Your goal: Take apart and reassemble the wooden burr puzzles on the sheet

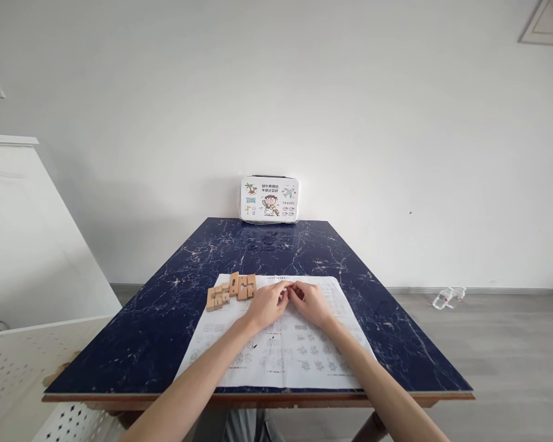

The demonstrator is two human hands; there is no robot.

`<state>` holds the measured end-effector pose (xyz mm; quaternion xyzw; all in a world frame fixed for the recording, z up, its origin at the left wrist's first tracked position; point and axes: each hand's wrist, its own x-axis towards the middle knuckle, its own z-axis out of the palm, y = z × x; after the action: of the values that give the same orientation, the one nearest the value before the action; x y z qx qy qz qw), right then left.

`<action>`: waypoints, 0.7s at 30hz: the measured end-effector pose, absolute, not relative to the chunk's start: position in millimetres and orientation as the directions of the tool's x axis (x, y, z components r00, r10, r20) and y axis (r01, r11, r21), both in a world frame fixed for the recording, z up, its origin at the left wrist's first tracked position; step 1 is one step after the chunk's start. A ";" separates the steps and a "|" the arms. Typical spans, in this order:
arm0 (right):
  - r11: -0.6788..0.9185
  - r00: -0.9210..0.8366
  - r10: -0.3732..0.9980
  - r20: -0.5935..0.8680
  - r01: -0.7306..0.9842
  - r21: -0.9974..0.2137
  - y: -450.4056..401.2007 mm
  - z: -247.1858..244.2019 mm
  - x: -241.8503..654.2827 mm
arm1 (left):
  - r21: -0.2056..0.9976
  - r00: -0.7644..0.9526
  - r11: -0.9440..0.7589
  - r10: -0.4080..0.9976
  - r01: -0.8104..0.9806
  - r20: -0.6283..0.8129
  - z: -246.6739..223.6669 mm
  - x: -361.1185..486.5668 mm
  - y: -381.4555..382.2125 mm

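Note:
My left hand (pixel 267 304) and my right hand (pixel 309 302) meet over the middle of a white instruction sheet (pixel 281 350) printed with small diagrams. Their fingertips pinch together around something small that the fingers hide, so I cannot tell what it is. Several notched wooden puzzle pieces (pixel 230 290) lie in a loose row on the sheet's far left corner, just left of my left hand. Both forearms reach in from the near table edge.
The sheet lies on a dark blue marbled table (pixel 166 307). A white illustrated box (pixel 270 199) stands at the far edge against the wall. A white perforated basket (pixel 18 368) sits at the near left, and a plastic bottle (pixel 448 298) lies on the floor at right.

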<state>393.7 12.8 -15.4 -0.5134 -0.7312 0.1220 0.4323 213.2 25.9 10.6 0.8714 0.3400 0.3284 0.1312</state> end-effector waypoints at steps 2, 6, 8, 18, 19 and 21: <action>0.449 -0.105 0.855 0.508 0.641 -0.622 13.4 -16.2 393.6 | 0.451 0.553 -0.734 0.679 0.508 0.483 10.9 212.8 26.1; 0.456 -0.112 0.852 0.511 0.637 -0.622 13.6 -17.1 393.6 | 0.453 0.555 -0.734 0.679 0.506 0.480 11.2 212.0 25.8; 0.458 -0.113 0.852 0.512 0.635 -0.622 12.9 -16.7 393.5 | 0.454 0.555 -0.733 0.680 0.506 0.478 11.4 212.0 25.5; 0.457 -0.113 0.853 0.509 0.634 -0.624 11.1 -15.1 391.2 | 0.455 0.552 -0.726 0.688 0.516 0.471 14.3 211.3 23.3; 0.457 -0.113 0.853 0.509 0.633 -0.625 11.3 -15.1 391.0 | 0.456 0.551 -0.725 0.689 0.517 0.471 14.5 211.2 23.3; 0.457 -0.113 0.853 0.509 0.632 -0.625 11.6 -15.0 390.6 | 0.457 0.550 -0.723 0.690 0.517 0.471 14.9 211.1 23.3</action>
<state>390.6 11.6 -15.0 -0.5052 -0.7350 0.1272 0.4339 211.1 23.3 14.9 0.8700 0.3469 0.3238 0.1338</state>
